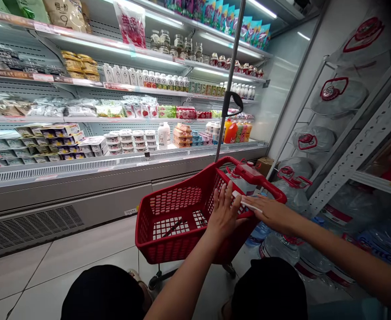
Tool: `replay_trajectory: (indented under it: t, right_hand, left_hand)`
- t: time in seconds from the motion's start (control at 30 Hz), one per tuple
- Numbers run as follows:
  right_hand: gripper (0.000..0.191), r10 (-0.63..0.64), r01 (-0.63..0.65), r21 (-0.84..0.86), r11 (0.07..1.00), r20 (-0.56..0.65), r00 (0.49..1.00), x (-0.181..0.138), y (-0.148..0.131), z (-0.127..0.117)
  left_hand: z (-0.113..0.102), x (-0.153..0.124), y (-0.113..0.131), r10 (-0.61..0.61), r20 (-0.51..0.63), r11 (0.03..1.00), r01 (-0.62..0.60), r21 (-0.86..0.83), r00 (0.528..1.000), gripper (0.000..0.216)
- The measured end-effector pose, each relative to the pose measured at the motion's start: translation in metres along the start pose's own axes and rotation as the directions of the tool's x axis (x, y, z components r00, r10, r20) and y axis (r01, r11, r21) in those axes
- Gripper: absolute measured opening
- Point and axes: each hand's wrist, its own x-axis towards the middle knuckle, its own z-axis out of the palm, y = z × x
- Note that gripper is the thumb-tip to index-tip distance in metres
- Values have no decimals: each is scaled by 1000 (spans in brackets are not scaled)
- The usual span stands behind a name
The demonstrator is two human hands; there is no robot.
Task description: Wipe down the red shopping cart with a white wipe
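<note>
A red plastic shopping cart basket (168, 240) with perforated walls stands on wheels in front of me. My left hand (224, 211) rests at the basket's right end, its fingers spread and nothing in them. Beside it, my right hand (272, 213) presses a flat white cloth or tissue (251, 205) against the cart below the handle. The fingers of that hand are extended over the cloth, which is partly hidden beneath them. The red cart handle (272, 189) lies just above my right hand. A thin grey pole (230, 80) rises from behind the cart.
Behind the cart runs a lit refrigerated case (115, 164) with cups, bottles and bags on its shelves. On the right, a metal rack (352, 151) holds large water jugs (315, 138) with red handles. My dark-clothed knees (102, 293) are close below. Pale tiles (82, 253) cover the floor.
</note>
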Motion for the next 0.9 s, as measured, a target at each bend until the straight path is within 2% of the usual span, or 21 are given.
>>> replay_trajectory:
  t: [0.13,0.23,0.3,0.37,0.5,0.57,0.67,0.8,0.87,0.9]
  right_hand:
    - [59,-10,-29,-200,979,-195,981,14,-54,42]
    - [58,-52,-26,-275,961,-271,961,22,-72,55]
    - [60,-116,25,-304,952,-285,951,18,-63,50]
    - [67,-136,31,-322,946,-308,942,6,-39,40]
    - [76,16,-159,-323,933,-404,915,-22,10,28]
    - [78,87,-240,-302,923,-442,893,-24,14,34]
    - [81,117,-257,-252,933,-464,878,-3,-20,59]
    - [86,-10,-83,-203,976,-419,908,41,-91,94]
    - [85,-81,-1,-201,979,-399,913,51,-104,98]
    - [84,-103,22,-206,978,-391,914,51,-101,96]
  left_hand:
    - [6,3,-3,-81,-2,996,81,44,997,86]
    - [3,4,-8,-117,24,990,115,84,993,90]
    - [-3,0,-16,-104,72,992,98,78,992,99]
    - [-11,-6,-25,-101,120,993,93,75,988,111]
    - [-24,-24,-46,-109,202,990,89,106,973,121]
    - [-28,-33,-54,-87,260,993,64,94,962,116]
    - [-27,-44,-63,-74,343,997,57,58,936,99]
    - [-22,-48,-69,-113,379,993,93,71,918,85]
    - [-23,-49,-73,-130,377,991,105,86,917,87]
    - [-25,-50,-76,-144,370,989,118,93,918,90]
